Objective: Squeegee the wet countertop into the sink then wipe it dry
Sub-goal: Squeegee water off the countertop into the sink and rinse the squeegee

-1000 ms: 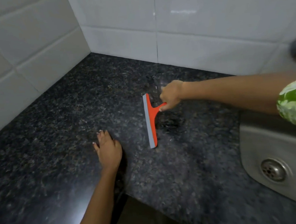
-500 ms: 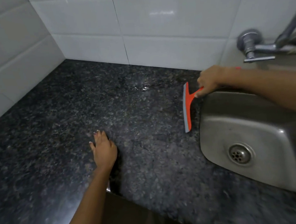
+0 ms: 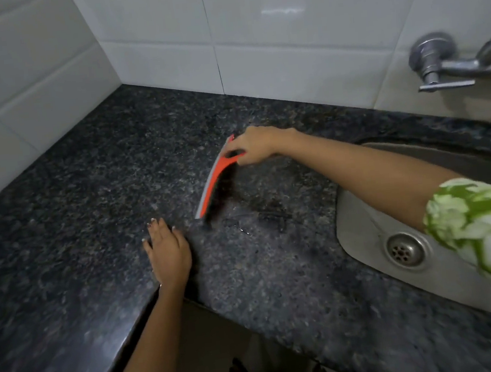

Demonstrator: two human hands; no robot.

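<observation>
An orange squeegee [image 3: 214, 186] with a grey blade is gripped at its handle by my right hand [image 3: 254, 147]. It is tilted, with its near end low over the dark speckled granite countertop [image 3: 92, 177]. It is in the middle of the counter, well left of the steel sink [image 3: 448, 279]. My left hand [image 3: 169, 252] rests flat on the counter near its front edge, fingers together, holding nothing. Wet streaks [image 3: 268, 216] glisten on the stone between the squeegee and the sink.
White tiled walls [image 3: 284, 45] close the counter at the back and left, meeting in a corner. A chrome wall tap [image 3: 437, 65] juts out over the sink at the upper right. The sink's drain [image 3: 404, 250] sits near my patterned right sleeve [image 3: 482, 230].
My right hand has carried the squeegee from the sink's left rim back leftward to the middle of the counter and tilted it. My left hand has stayed in place.
</observation>
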